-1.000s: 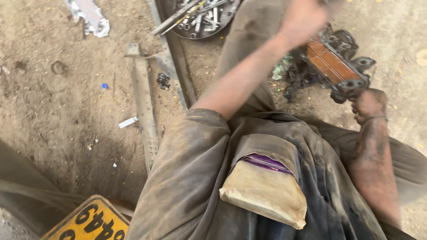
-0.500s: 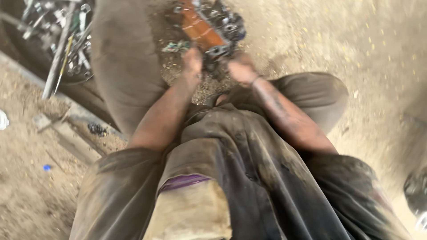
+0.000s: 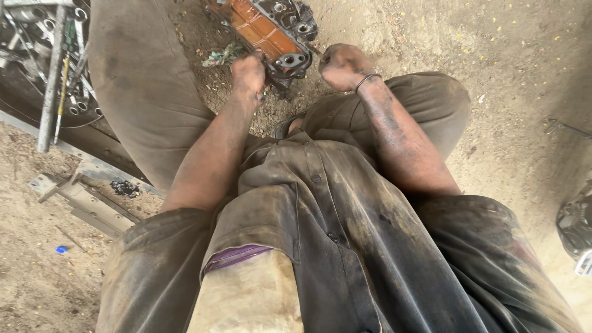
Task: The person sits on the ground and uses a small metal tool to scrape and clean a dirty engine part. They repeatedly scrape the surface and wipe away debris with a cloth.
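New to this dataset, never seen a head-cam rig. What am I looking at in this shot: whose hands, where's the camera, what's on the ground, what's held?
There is no machine here: one camera is worn on a person's head and looks down their own body, so the grimy shirt and trousers fill the lower frame. The person sits on sandy ground with knees apart. Between the knees lies a greasy engine part, dark metal with an orange-brown face. The left hand is closed against its near edge; whether it grips a tool or the part itself cannot be told. The right hand, with a thin metal bangle at the wrist, is fisted just beside the part and seems to hold nothing. At top left a round tray of wrenches sits, with metal bars below it.
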